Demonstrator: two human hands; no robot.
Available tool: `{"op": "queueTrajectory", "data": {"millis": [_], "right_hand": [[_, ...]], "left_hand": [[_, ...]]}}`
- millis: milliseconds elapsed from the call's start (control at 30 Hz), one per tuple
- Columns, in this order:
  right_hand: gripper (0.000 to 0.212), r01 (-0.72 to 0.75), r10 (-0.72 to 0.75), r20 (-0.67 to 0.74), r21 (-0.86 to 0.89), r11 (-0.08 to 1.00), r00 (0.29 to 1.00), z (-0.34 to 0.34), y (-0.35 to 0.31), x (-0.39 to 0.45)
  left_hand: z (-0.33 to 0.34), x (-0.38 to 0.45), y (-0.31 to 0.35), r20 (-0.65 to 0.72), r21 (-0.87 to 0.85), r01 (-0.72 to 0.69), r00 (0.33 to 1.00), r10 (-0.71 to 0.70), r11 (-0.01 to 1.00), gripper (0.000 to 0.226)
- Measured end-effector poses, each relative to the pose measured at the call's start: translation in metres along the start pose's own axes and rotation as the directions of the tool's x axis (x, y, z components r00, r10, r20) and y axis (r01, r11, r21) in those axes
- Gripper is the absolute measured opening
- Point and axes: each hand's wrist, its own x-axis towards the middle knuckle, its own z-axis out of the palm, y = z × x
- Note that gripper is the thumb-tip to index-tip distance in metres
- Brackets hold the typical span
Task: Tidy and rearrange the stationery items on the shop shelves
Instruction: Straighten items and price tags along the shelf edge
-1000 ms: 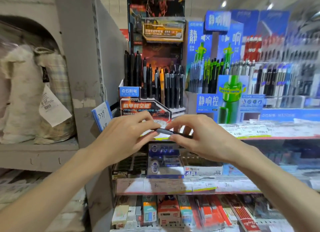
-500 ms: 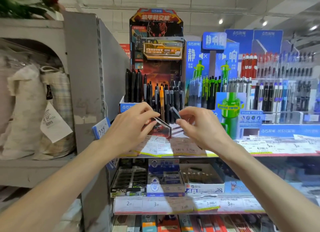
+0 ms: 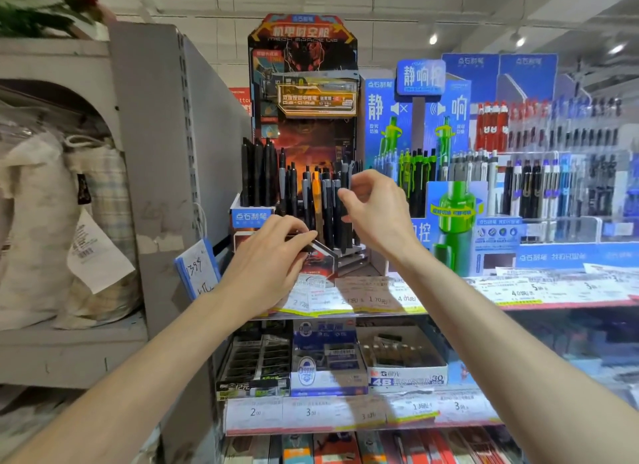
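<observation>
- Pinching a dark pen (image 3: pixel 346 187) between thumb and fingertips, my right hand (image 3: pixel 375 209) holds it upright among the other pens in the red-and-black display stand (image 3: pixel 302 93) on the upper shelf (image 3: pixel 449 299).
- The pen stands at the right end of the front rows, just beside an orange pen (image 3: pixel 316 200) and several grey and black ones.
- My left hand (image 3: pixel 268 256) sits lower, at the stand's front edge, its fingers closed together on something small and dark; the view is too blurred for me to tell what it is, perhaps a cap.
- To the right of the stand is a blue display (image 3: pixel 420 124) with green pens, and beyond it more racks of pens (image 3: pixel 553 173).
- Price labels (image 3: pixel 373 296) line the shelf lip under my wrists.
- On the lower shelf (image 3: pixel 345 415) sit a black box (image 3: pixel 256 363), a blue-and-white box (image 3: pixel 326 360) and a white 4B box (image 3: pixel 406 366), side by side.
- Left of the grey upright (image 3: pixel 155 152), cloth bags (image 3: pixel 62 221) with a paper tag rest on another shelf.
</observation>
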Motion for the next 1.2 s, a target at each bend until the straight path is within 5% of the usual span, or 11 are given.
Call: {"op": "queueTrajectory", "data": {"millis": [500,1200], "right_hand": [[0.017,-0.035,0.032,0.069,0.051,0.998,0.997,0.007,-0.006,0.003],[0.019,-0.038,0.066,0.189,-0.144,0.989,0.980,0.017,0.010,-0.008]], "left_hand": [[0.003,-0.003,-0.002,0.001,-0.026,0.017,1.000,-0.017,1.000,0.043],[0.001,-0.010,-0.002,-0.014,-0.112,0.059,0.998,-0.061,0.992,0.045]]}}
